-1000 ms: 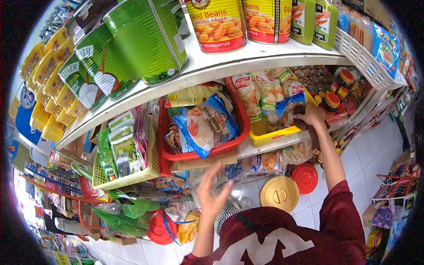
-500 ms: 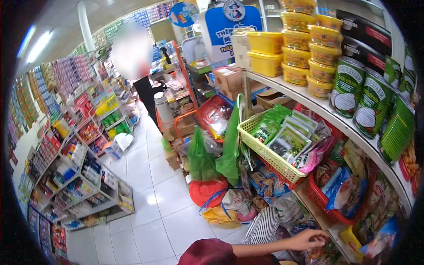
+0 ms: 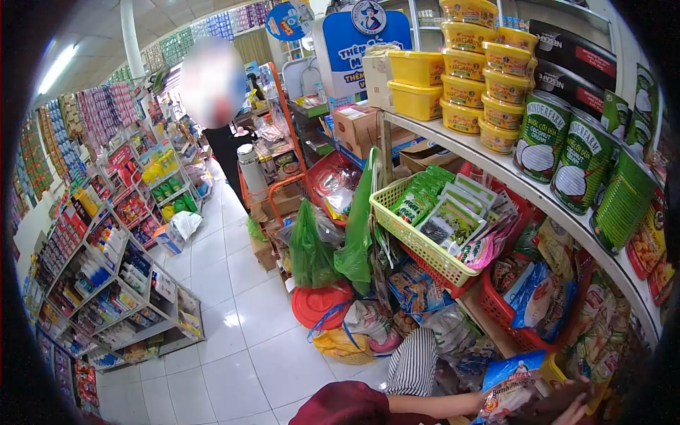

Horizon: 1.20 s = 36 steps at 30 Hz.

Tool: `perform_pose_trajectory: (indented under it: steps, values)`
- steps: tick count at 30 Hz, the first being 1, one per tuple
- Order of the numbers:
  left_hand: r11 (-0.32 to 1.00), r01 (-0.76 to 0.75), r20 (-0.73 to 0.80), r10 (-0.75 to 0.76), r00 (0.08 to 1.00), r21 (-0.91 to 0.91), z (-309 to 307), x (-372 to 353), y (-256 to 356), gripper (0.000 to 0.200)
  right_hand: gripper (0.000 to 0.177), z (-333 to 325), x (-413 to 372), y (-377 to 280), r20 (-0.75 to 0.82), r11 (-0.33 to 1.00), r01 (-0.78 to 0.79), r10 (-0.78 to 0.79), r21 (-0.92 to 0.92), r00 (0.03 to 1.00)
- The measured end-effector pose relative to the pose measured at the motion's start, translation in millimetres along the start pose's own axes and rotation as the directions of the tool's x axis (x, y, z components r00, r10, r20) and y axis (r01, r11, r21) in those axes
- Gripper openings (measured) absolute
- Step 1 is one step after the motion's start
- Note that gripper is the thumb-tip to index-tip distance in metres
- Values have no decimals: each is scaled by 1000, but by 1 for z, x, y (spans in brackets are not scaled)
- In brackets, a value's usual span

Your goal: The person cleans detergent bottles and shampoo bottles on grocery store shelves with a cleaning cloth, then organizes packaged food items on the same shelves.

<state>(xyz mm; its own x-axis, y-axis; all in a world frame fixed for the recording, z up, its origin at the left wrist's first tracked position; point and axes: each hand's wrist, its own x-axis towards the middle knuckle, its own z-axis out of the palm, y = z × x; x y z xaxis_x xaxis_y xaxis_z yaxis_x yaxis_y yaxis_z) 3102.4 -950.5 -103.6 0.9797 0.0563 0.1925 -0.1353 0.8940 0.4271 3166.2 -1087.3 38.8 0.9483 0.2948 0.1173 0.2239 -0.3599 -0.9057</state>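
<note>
Left hand: the left hand (image 3: 486, 402) is reaching from the near edge toward the shelving on the right and is gripping a blue and white packet (image 3: 511, 382) by its near side; the fingers are mostly hiding behind the packet.
Right hand: the right hand (image 3: 572, 412) is only just showing at the near right edge, lying against something dark. I cannot tell whether it is spread or clenched.
Packet: it is being held tilted in the air, near and low, just in front of the yellow tray (image 3: 554, 370) and below the red basket (image 3: 504, 320).
Things about: a pale basket (image 3: 418, 244) of green sachets is jutting out to the left of the red basket. Green tins (image 3: 542, 138) and yellow tubs (image 3: 418, 67) are standing on the white shelf (image 3: 496, 170) above.
Floor: green bags (image 3: 312, 251), a red lid (image 3: 319, 303) and a striped cloth (image 3: 413, 365) are lying at the foot of the shelving.
Further off: another person (image 3: 227, 152) is standing far down the aisle, well apart from both hands.
Step in hand: by my reading, the packet is being handled at the lower shelf, between the tray and the baskets.
Next move calls for: a firm hold on the slippery wrapper and a look back down at the hands, since they are sitting at the very edge of view while the head is facing along the aisle.
</note>
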Motion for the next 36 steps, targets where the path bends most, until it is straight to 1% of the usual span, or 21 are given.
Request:
perform_pose_trajectory:
  steps: [3,5,7,10,11,12,13,15,16,18,19,20,21,22,23,26,27,29,31,33,36]
  values:
    - [877,-263,-89,324,942,403,-5,9,-12,57,52,26,-6,39,47,703,-361,423,613,905]
    - [528,-503,43,659,751,684,-5,16,-21,57,46,36,-12,26,-10,922,-45,53,385,999]
    - [258,-573,167,794,584,778,-11,24,-24,57,42,52,-23,-3,45,938,323,-331,127,943]
    - [794,-198,-194,367,910,574,-31,32,-37,55,45,72,-38,-27,279,606,772,-721,-191,635]
    - [894,-23,-272,161,949,447,-28,29,-39,54,48,73,-37,-27,249,765,642,-613,-52,750]
    - [812,-126,-217,296,930,569,-22,24,-46,53,48,72,-31,-29,163,800,599,-594,20,788]
    - [829,-67,-266,254,930,556,-16,23,-50,57,49,71,-24,-35,72,824,558,-565,95,822]
    - [851,53,-357,162,920,522,45,7,-17,69,50,64,-16,-27,31,870,218,-258,442,966]
    - [782,24,-240,161,957,623,60,-3,-1,76,50,60,-9,-21,57,799,43,-96,600,994]
    - [649,-273,-20,407,913,710,78,-1,29,62,51,65,2,21,307,364,-187,-307,912,901]
    - [554,-413,96,512,854,723,81,1,35,58,52,70,0,43,362,118,-348,-449,930,817]
    - [653,-319,15,426,904,687,64,10,32,66,54,75,-16,60,288,501,-151,-208,852,935]
    - [433,-290,22,526,850,854,66,16,35,63,57,80,-36,64,91,818,-37,-18,574,996]
    - [548,-246,3,406,914,800,59,13,28,62,57,80,-49,33,147,913,228,-291,338,945]
    - [770,-136,-17,188,982,623,46,8,20,61,57,77,-54,-1,273,860,501,-507,100,817]
    - [980,151,18,-155,988,133,24,-8,1,58,52,64,-56,-15,344,528,743,-664,-412,663]
    - [983,182,19,-183,983,31,19,-11,-6,57,47,67,-45,-13,168,491,718,-756,-493,633]
    - [979,185,-6,-186,983,-83,9,-11,-20,55,58,57,-27,-5,139,688,559,-567,-463,812]
    - [973,174,-44,-183,982,-154,5,-10,-32,53,50,49,-16,-19,-44,870,441,-461,-222,886]
    - [955,193,-83,-216,973,-226,3,-12,-37,51,18,41,-15,-5,-84,899,400,-419,-179,904]
    - [918,209,-117,-261,958,-337,-2,-19,-35,48,18,60,-35,10,84,724,659,-658,-202,748]
